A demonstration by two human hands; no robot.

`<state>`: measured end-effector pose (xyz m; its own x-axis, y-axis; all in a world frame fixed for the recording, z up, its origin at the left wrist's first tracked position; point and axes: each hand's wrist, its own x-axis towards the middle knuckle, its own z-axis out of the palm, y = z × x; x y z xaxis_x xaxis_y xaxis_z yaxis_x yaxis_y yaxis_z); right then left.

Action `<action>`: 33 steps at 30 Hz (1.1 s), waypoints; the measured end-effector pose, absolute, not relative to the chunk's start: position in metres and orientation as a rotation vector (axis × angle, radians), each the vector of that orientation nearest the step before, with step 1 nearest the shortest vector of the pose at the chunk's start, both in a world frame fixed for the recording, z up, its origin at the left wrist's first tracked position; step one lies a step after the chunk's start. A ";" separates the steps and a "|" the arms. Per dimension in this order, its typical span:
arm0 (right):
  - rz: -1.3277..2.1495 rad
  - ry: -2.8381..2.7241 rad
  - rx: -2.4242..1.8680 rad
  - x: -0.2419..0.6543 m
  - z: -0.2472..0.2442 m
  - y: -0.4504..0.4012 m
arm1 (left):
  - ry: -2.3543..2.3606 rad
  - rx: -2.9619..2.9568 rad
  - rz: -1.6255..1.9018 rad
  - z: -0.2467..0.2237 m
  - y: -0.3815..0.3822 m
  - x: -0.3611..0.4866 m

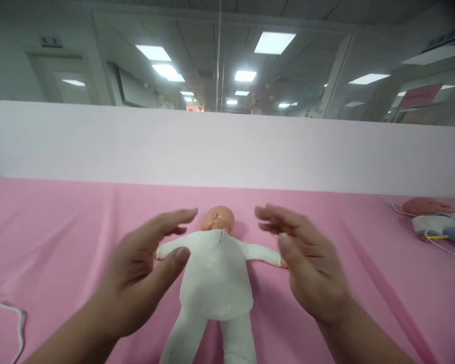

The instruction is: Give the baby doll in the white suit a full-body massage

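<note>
While the baby doll (pixel 216 268) is lying face up on the pink sheet (pixel 60 237) in the near middle, we are holding our left hand (pixel 136 283) and right hand (pixel 307 263) over it, one on each side. Both hands are spread open, fingers loose, gripping nothing; whether either palm is touching the doll's outstretched arms, we cannot tell. The doll is wearing a white suit, its bare head pointing toward the far white partition (pixel 227 146). Its legs are running off the near edge, so the feet are cut off. No container is showing. At the far right a second doll (pixel 428 207) is lying partly covered by pale cloth and something blue, with a thin cord around it; its body is hard to make out. At the near left a white cord (pixel 17 323) is looping, cut off by the edge.
</note>
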<state>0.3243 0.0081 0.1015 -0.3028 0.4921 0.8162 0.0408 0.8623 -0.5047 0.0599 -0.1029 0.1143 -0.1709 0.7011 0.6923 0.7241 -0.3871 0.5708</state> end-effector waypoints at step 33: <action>1.083 -2.262 -1.094 0.287 -0.013 0.082 | -2.637 -1.860 -1.249 -0.009 -0.029 -0.002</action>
<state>0.2873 0.0821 -0.0129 -0.6119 0.7906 0.0225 0.4781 0.3924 -0.7857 -0.0020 -0.0285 -0.0085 -0.3864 0.9118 0.1392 0.6853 0.1828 0.7050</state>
